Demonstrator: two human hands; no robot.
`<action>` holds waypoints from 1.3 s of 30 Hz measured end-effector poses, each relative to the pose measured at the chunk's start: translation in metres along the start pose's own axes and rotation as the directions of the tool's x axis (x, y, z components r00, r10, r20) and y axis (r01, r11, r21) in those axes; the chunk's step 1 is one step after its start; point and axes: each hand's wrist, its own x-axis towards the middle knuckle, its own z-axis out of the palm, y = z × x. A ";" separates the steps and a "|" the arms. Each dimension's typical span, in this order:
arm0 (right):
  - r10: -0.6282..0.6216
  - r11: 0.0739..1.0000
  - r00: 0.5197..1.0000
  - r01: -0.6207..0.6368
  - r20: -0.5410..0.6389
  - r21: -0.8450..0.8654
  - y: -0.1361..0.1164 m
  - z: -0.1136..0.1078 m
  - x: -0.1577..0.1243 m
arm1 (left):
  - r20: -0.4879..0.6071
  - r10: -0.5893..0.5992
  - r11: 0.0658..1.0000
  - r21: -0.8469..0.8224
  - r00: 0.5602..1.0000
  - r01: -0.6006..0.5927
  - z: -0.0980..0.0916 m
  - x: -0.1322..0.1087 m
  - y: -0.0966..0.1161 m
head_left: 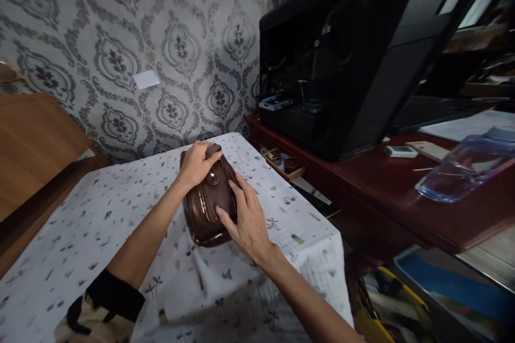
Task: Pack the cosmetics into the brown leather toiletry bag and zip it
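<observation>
A brown leather bag [204,204] with gold-coloured zips and a round button lies on the patterned white cloth. My left hand [197,165] is closed over its far end, the thumb across the strap or flap there. Along the bag's right side is my right hand [250,221], its thumb on the front panel and its fingers at the zipped edge, gripping that side. Both palms hide parts of the bag. What is inside the bag does not show.
The white cloth [132,193] covers the surface under the bag. To the right, a red-brown desk [386,193] carries a large black computer case [314,75] and a clear plastic container [454,171]. Below sits a small open drawer [295,173]. A wooden panel [36,139] stands at left.
</observation>
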 end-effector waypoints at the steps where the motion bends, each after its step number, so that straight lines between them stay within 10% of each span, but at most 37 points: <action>1: 0.003 1.000 1.000 -0.003 0.001 0.005 0.000 0.000 0.000 | 0.023 0.024 1.000 0.005 0.999 -0.024 -0.001 -0.001 0.001; 13: -0.022 0.998 1.000 0.022 0.008 -0.058 -0.004 -0.001 -0.002 | -0.023 -0.060 0.993 -0.104 0.998 0.057 -0.019 -0.035 -0.020; 23: -0.081 0.991 0.995 0.085 0.050 -0.104 -0.018 0.004 0.005 | -0.168 -0.220 0.957 0.156 0.961 0.246 -0.027 -0.048 -0.019; 39: -0.113 0.992 0.992 0.116 0.057 -0.057 -0.013 0.003 0.004 | 0.010 -0.089 0.978 0.190 0.996 0.085 -0.043 -0.064 0.007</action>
